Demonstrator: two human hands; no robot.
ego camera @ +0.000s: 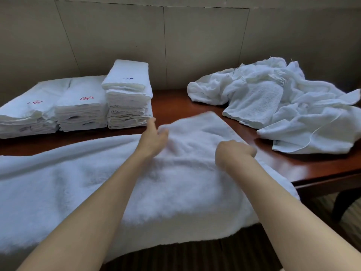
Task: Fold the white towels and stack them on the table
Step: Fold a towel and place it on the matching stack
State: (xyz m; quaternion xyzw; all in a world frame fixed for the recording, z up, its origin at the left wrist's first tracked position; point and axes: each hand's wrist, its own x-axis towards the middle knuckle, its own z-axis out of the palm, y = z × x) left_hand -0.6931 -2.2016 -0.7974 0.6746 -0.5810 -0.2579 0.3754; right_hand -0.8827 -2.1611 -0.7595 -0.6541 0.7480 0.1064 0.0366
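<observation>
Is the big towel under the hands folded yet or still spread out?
Mostly spread: the big towel lies across the table and overhangs its near edge; only its far right corner looks turned over.

Left hand fingers extended, right hand curled – both arms outstretched

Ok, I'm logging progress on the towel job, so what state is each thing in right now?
Spread towel: flat on the table, right end being folded over.
Left hand: open, fingers on the fold.
Right hand: curled, gripping the towel.
Stacks: three, folded, far left.
Pile: unfolded, crumpled, far right.
Table: brown wood, partly covered.
</observation>
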